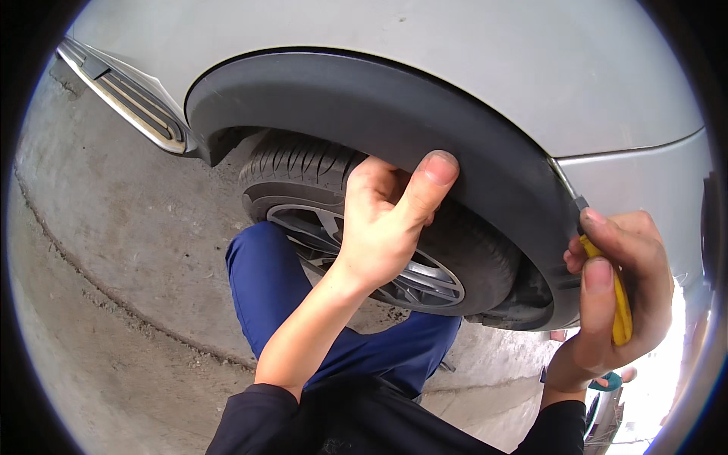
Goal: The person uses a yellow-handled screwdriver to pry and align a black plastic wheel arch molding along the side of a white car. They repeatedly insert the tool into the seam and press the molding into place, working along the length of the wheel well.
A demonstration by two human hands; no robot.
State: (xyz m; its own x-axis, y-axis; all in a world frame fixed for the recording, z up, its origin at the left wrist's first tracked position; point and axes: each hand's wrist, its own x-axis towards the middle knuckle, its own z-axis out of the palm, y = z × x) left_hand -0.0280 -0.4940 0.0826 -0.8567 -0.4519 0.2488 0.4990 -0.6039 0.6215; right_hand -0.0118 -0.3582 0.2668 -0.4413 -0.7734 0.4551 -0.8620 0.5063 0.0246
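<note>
My left hand [387, 220] grips the lower edge of a black plastic wheel arch trim [334, 91], thumb on its outer face and fingers curled underneath, mostly hidden. In my right hand [626, 280] is a screwdriver [620, 303] with a yellow and black handle. Its metal shaft points up and left, and the tip meets the trim's outer edge where it borders the silver body panel [607, 83], close to a panel seam. Below the trim sits the car wheel [303, 220], with a dark tyre and a silver spoked rim, partly covered by my left hand.
A side step [129, 98] with a bright edge juts out at the upper left. My knees in blue trousers [265, 280] are bent beneath the wheel. Cracked concrete floor [121, 227] spreads to the left. Another person's green sleeve [607, 381] shows far off at the lower right.
</note>
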